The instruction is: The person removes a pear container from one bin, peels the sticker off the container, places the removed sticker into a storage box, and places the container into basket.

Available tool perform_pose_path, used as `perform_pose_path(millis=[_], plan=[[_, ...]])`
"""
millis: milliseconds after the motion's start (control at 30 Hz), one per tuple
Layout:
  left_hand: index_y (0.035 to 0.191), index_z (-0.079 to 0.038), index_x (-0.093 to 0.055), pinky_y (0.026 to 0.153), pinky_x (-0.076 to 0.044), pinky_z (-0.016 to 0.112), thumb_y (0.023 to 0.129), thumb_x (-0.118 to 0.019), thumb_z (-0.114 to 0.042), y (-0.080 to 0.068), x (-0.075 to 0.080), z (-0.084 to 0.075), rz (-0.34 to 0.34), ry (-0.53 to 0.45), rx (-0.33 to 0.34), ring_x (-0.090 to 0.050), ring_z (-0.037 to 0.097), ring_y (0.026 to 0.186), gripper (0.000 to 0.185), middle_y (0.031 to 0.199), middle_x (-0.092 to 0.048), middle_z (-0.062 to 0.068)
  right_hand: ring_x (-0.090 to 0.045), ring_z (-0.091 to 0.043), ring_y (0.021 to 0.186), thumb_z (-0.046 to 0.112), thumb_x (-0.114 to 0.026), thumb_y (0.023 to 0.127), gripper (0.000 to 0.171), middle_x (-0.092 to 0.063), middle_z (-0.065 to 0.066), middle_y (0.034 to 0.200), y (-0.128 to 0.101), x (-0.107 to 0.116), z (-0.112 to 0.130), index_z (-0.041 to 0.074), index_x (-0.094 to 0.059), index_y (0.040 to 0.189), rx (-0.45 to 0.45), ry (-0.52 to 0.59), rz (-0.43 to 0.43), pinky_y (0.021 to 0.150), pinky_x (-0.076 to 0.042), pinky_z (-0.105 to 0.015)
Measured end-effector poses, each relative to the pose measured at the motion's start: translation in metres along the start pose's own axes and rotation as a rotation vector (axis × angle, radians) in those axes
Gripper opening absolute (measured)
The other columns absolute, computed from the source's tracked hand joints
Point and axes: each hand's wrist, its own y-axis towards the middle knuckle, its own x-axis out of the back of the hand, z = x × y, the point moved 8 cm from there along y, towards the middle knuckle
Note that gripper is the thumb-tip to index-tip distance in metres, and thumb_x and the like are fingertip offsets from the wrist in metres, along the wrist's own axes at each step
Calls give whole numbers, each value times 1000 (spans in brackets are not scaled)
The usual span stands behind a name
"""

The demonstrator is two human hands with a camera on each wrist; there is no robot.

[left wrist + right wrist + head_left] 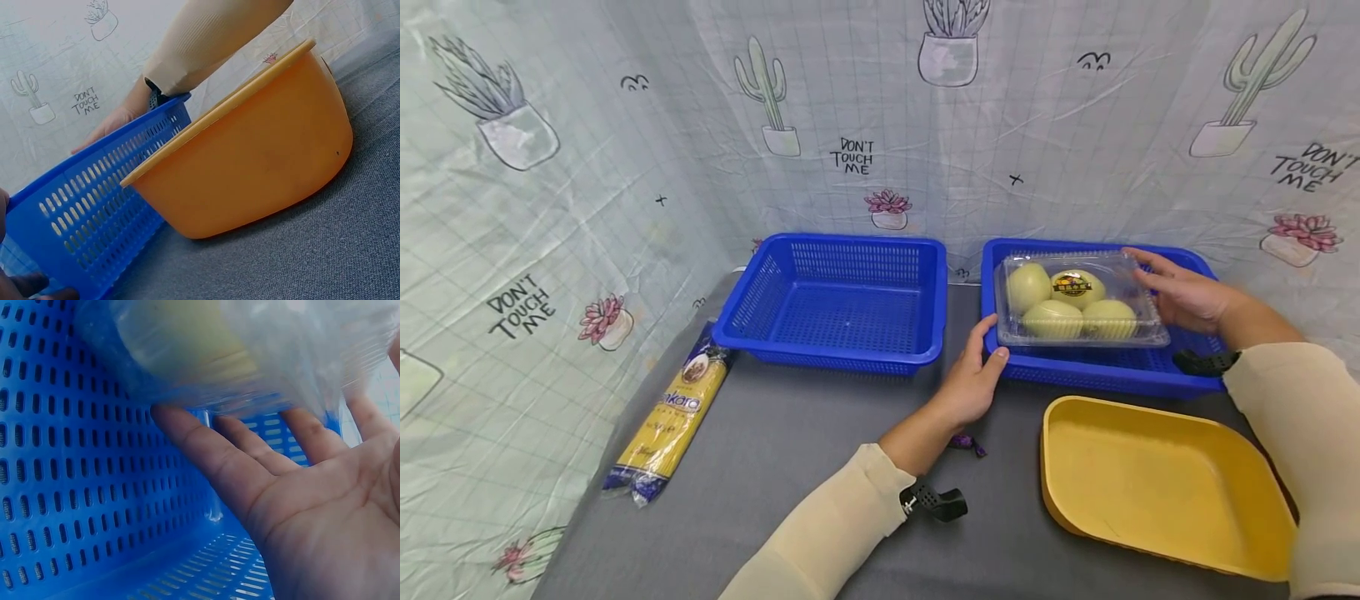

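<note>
A clear plastic box of pale yellow-green fruit point(1075, 304) sits tilted over the right blue basket point(1097, 371). My right hand point(1180, 292) holds the box by its right end. In the right wrist view its fingers point(212, 456) lie under the box point(250, 344), inside the basket point(75, 456). My left hand point(981, 367) grips the front left corner of that basket, thumb over the rim. The left wrist view shows the basket's wall point(94, 219) with my fingertips point(25, 286) at its lower edge.
A second blue basket point(842, 300) stands to the left with nothing in it. A yellow tray point(1157, 483) point(262, 162) sits in front of the right basket. A spaghetti packet point(673, 412) lies at the table's left edge. Printed curtain encloses the back and sides.
</note>
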Motion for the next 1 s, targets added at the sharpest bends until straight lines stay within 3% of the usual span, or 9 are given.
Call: perform_pose_path(millis=[133, 233, 300, 367, 467, 567, 733, 833, 1000], plan=[[169, -34, -28, 124, -30, 54, 116, -45, -36, -3, -2, 4, 6, 2, 23, -34, 27, 155, 56, 172, -33, 9, -22, -41, 155, 39, -37, 116, 74, 23, -19, 174, -2, -3, -5, 35, 12, 171, -9, 23, -5, 115, -31, -73], [169, -34, -28, 124, -30, 55, 116, -45, -36, -4, -3, 4, 8, -4, 24, -35, 29, 154, 55, 172, -33, 10, 15, -54, 156, 33, -42, 117, 77, 32, -15, 172, -1, -4, -7, 35, 12, 172, -11, 52, 1, 111, -2, -87], [169, -34, -27, 124, -30, 55, 116, -45, -35, -4, -3, 4, 8, -15, 21, -35, 29, 154, 55, 172, -33, 10, 8, -53, 157, 32, -43, 117, 77, 29, -15, 173, 0, -3, -8, 34, 10, 172, -16, 37, -10, 114, -8, -85], [169, -33, -28, 124, -30, 55, 116, -45, -35, -3, -2, 4, 7, -25, 19, -35, 28, 154, 55, 172, -33, 10, -16, -43, 156, 32, -43, 117, 76, 21, -16, 175, 1, -1, -8, 33, 9, 172, -23, 13, -30, 118, -28, -73], [169, -34, -28, 125, -30, 53, 116, -45, -35, -2, -2, 5, 5, -31, 20, -35, 27, 154, 55, 172, -33, 9, -45, -24, 136, 35, -43, 117, 75, 6, -20, 173, 2, 2, -8, 31, 7, 173, -38, -20, -61, 102, -53, -50], [168, -36, -27, 124, -30, 54, 116, -45, -36, -2, -2, 4, 8, -29, 26, -36, 26, 154, 55, 172, -33, 8, -41, -32, 143, 35, -43, 117, 77, 8, -23, 173, 4, 2, -7, 28, 10, 172, -54, -29, -57, 107, -49, -56], [169, -35, -26, 125, -29, 56, 116, -45, -35, -1, 0, 2, 14, -34, 29, -33, 28, 155, 56, 173, -31, 8, 9, -54, 155, 32, -43, 117, 78, 25, -22, 172, 7, 1, -4, 28, 13, 172, -53, -11, -34, 113, -6, -85], [169, -33, -26, 125, -29, 56, 116, -45, -35, -1, 1, 0, 12, -35, 27, -33, 29, 155, 56, 173, -31, 9, -10, -47, 152, 33, -42, 117, 74, 13, -19, 172, 8, 2, -3, 31, 6, 173, -40, -16, -55, 116, -17, -79], [169, -35, -27, 124, -30, 54, 116, -46, -36, -1, 0, 0, 9, -33, 26, -36, 28, 153, 56, 171, -35, 10, -37, -23, 132, 35, -43, 116, 60, -5, -9, 164, 5, 6, -2, 39, -11, 167, -22, -19, -86, 99, -50, -40]])
